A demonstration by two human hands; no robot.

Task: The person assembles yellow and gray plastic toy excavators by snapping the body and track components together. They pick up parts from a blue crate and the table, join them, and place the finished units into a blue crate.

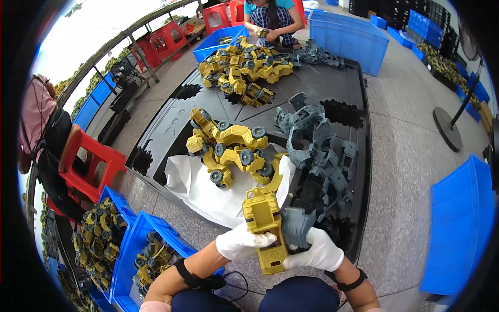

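Note:
My left hand (243, 241), in a white glove, is closed on a yellow plastic toy truck body (261, 214) held upright over the near edge of the black table. My right hand (318, 250), also gloved, grips a grey plastic part (297, 226) against the truck's right side. Its fingertips also touch the lower end of the truck. Just beyond lie several yellow toy trucks (241, 136) with grey wheels, partly on a white sheet (200, 190). Right of these is a heap of loose grey plastic parts (312, 132).
Across the black table (158, 112), more yellow trucks (234, 65) are piled before a crouching person (275, 18). Blue crates (148, 223) of trucks stand at my left, near a red stool (91, 156). A blue crate (460, 223) and a fan stand (447, 127) are on the right.

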